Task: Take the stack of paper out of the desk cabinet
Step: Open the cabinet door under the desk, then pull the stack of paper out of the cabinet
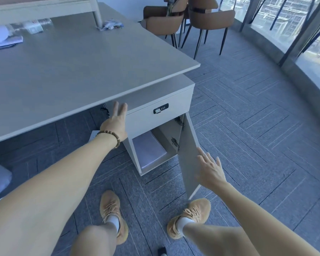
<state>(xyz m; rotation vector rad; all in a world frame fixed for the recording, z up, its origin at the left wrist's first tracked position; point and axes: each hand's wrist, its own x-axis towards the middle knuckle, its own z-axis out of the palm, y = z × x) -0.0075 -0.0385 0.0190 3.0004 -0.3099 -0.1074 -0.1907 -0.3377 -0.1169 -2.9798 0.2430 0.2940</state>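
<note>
A small grey cabinet stands under the right corner of the desk. Its door is swung wide open toward me. Inside, a white stack of paper lies flat on the cabinet floor. My left hand, with a beaded bracelet at the wrist, rests with spread fingers on the upper left corner of the cabinet, beside the drawer front. My right hand is spread against the outer face of the door, near its edge. Neither hand holds anything.
A drawer with a combination lock sits above the open compartment. Papers and a plastic bottle lie at the desk's far left. Brown chairs stand behind the desk. My feet in tan shoes are on grey carpet before the cabinet.
</note>
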